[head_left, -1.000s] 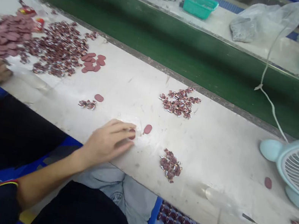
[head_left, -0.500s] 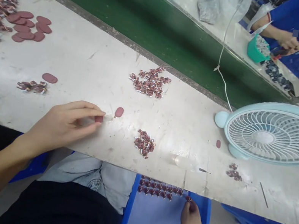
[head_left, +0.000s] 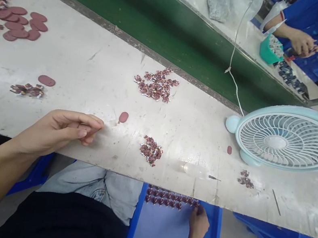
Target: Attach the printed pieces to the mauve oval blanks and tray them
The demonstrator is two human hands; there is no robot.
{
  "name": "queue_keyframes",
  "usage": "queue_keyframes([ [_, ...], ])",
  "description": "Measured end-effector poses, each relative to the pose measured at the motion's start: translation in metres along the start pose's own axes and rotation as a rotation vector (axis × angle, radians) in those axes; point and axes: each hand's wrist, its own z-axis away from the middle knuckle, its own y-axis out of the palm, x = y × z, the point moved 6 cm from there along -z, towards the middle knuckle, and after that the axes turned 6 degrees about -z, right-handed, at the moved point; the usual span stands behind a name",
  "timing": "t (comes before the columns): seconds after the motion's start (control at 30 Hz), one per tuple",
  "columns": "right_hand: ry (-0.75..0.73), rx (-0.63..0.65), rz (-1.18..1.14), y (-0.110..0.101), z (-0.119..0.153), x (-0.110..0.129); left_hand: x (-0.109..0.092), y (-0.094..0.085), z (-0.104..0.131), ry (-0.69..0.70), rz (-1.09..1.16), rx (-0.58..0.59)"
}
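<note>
Now the left hand (head_left: 61,130), lower left, has curled its fingers together beside the oval disc (head_left: 123,117) at centre; any held piece is hidden. Lower right, the right hand (head_left: 198,223) still touches the row of parts (head_left: 171,199); grip unclear.

Your left hand (head_left: 61,130) rests at the worktable (head_left: 99,71) edge, fingers curled, a maroon oval piece (head_left: 123,117) just beyond its fingertips. Your right hand (head_left: 198,223) touches a row of small maroon parts (head_left: 169,199) in a blue tray (head_left: 157,233) below.
</note>
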Motion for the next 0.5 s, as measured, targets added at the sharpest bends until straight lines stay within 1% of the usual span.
queue_keyframes([
  [0.17,-0.082,-0.018,-0.164,-0.013,0.017,0.011,0.008,-0.004,0.005,-0.116,-0.011,-0.065],
  [0.3,-0.057,-0.049,-0.305,-0.029,0.027,0.025,0.015,-0.014,0.006,-0.149,0.01,-0.114],
  [0.37,-0.037,-0.094,-0.405,-0.04,0.032,0.037,0.02,-0.02,0.007,-0.157,-0.008,-0.117],
  [0.43,-0.026,-0.182,-0.553,-0.056,0.045,0.053,0.026,-0.022,0.011,-0.165,-0.059,-0.097],
  [0.5,-0.03,-0.26,-0.749,-0.072,0.068,0.072,0.031,-0.013,0.018,-0.182,-0.1,-0.055],
])
